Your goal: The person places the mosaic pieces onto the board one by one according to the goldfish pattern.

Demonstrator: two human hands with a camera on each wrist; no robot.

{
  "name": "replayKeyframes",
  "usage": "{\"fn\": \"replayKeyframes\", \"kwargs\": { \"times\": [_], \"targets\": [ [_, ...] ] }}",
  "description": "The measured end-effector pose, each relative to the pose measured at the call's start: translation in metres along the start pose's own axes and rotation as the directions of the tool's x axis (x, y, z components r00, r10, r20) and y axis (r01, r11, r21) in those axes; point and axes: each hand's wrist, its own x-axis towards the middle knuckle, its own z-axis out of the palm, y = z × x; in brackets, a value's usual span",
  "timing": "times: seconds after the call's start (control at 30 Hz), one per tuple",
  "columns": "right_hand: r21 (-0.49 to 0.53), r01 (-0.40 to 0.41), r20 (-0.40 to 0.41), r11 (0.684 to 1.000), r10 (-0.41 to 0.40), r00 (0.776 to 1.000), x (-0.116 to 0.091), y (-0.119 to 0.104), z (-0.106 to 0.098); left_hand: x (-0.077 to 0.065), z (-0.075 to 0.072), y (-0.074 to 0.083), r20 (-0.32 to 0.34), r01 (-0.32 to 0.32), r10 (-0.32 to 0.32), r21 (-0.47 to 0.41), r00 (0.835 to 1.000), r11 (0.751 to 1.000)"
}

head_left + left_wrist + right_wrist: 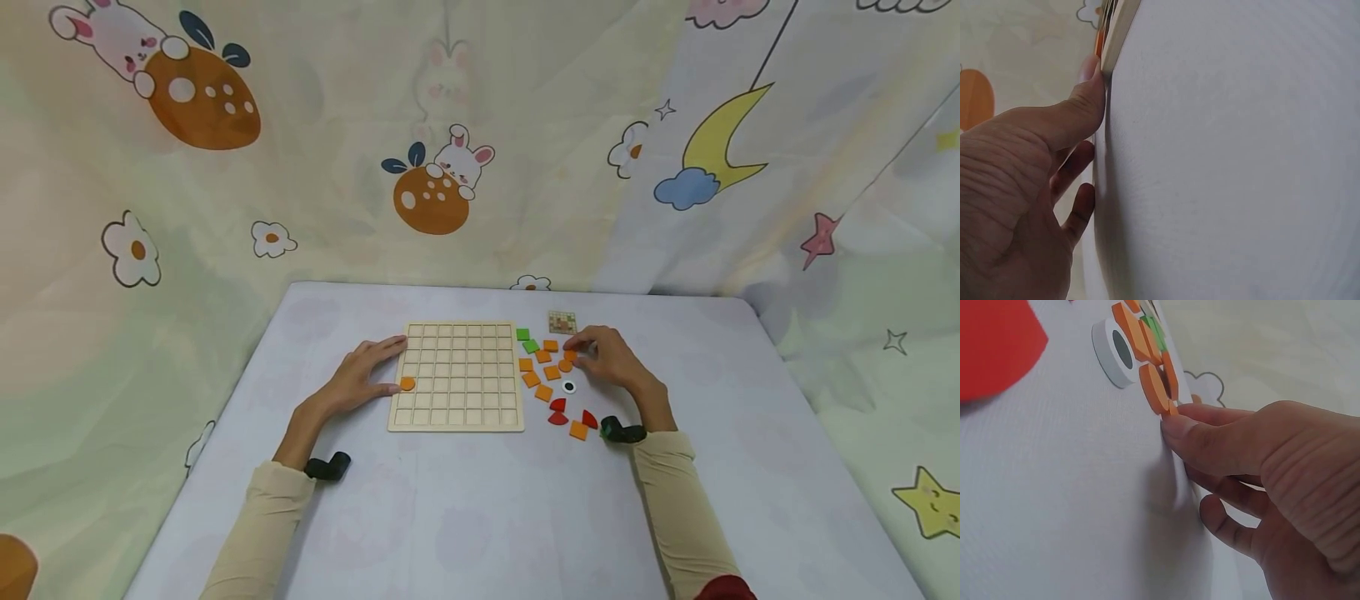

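Observation:
My left hand is at the left edge of a pale wooden grid board, its fingers and thumb spread along that edge. An orange round piece lies on the board's left side, right by the thumb tip. In the left wrist view the thumb touches the board's corner edge. Over on the right, my right hand pinches an orange piece between thumb and fingertips; its full shape is partly hidden. Just below lies an orange round piece, shown close up in the right wrist view.
Several orange squares lie right of the board, with green squares above them. Nearby are a white ring-like piece with a dark centre and red wedge pieces. A small patterned card lies at the back.

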Motion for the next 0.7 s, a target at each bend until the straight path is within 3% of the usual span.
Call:
{"fn": "replayKeyframes", "kwargs": {
  "times": [0.7],
  "targets": [
    [0.02, 0.042, -0.05, 0.999, -0.04, 0.998, 0.001, 0.0041, 0.0006, -0.0023, -0.0026, 0.0017, -0.009, -0.012, 0.012, 0.007, 1.0, 1.0]
  ]
}}
